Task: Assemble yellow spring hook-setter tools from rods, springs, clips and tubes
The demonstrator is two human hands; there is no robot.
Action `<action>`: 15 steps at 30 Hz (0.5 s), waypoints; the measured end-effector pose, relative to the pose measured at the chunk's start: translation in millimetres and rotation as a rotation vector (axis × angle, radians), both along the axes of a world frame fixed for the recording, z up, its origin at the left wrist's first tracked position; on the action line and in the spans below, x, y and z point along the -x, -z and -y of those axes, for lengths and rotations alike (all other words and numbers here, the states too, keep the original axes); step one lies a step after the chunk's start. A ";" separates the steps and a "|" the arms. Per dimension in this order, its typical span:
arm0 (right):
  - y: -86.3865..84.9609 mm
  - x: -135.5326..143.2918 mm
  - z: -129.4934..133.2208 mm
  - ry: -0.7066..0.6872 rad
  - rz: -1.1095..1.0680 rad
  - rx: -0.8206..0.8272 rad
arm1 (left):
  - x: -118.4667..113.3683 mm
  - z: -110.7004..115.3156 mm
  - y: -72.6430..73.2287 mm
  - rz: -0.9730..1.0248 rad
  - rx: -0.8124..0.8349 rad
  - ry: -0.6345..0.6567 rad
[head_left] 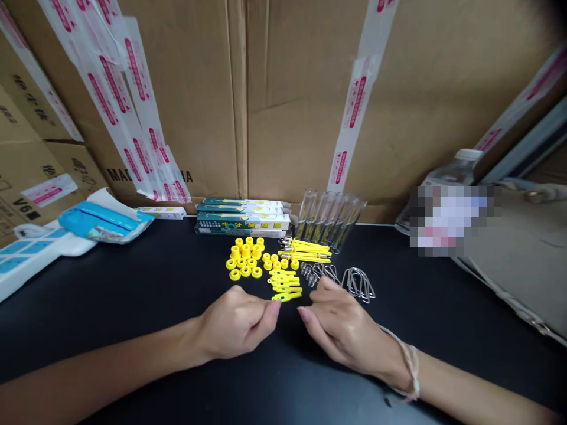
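Note:
My left hand (pixel 239 321) rests on the black table as a loose fist, with nothing showing in its fingers. Facing it, my right hand (pixel 341 321) is also curled closed, and nothing sticks out of it. Just beyond the thumbs lie several yellow forked plastic pieces (pixel 286 283). Behind them are yellow flanged caps (pixel 245 252), small yellow knobs (pixel 275 261) and yellow rods with metal tips (pixel 305 251). Small metal springs (pixel 308 274) and bent wire hooks (pixel 359 284) lie beyond my right hand, which partly covers some hooks. Several clear tubes (pixel 330 218) lean against the cardboard.
Stacked small printed boxes (pixel 241 218) stand behind the yellow parts. At the left are a white power strip (pixel 26 260) and a blue packet (pixel 106 218). A plastic bottle (pixel 460 168) and a beige bag (pixel 518 254) are at the right. Large taped cardboard (pixel 287 118) walls the back.

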State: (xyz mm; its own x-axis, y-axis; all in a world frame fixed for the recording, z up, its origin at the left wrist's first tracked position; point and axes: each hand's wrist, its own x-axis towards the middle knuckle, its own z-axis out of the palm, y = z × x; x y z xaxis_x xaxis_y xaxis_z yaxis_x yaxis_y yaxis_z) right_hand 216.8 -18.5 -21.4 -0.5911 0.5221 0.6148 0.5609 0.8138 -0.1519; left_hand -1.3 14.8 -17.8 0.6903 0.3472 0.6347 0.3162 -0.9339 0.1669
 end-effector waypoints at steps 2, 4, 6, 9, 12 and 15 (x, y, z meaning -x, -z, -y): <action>0.4 -4.9 -1.2 -0.017 0.017 0.028 | -6.7 -1.2 -1.9 -0.017 -0.003 0.006; 1.2 -7.5 -0.2 0.003 0.019 0.044 | -10.5 -1.2 -3.7 -0.034 -0.012 0.010; 2.0 -7.8 2.9 0.045 0.011 0.059 | -11.9 -0.5 -4.6 -0.047 -0.024 0.013; 3.5 -7.0 7.3 0.101 0.002 0.078 | -11.8 -0.2 -5.2 -0.061 -0.043 0.005; 6.3 -10.1 6.2 0.115 0.009 0.074 | -9.7 -1.4 -6.6 -0.064 -0.061 -0.039; 10.3 -18.1 0.4 0.115 0.014 0.022 | -4.0 4.7 -5.2 -0.058 -0.097 -0.086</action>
State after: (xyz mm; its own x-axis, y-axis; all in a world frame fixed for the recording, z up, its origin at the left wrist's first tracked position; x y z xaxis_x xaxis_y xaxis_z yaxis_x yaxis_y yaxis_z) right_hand 234.8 -19.0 -31.7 -0.5350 0.6003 0.5945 0.6528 0.7404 -0.1602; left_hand 2.6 10.1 -12.5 0.6972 0.3463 0.6277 0.4028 -0.9135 0.0566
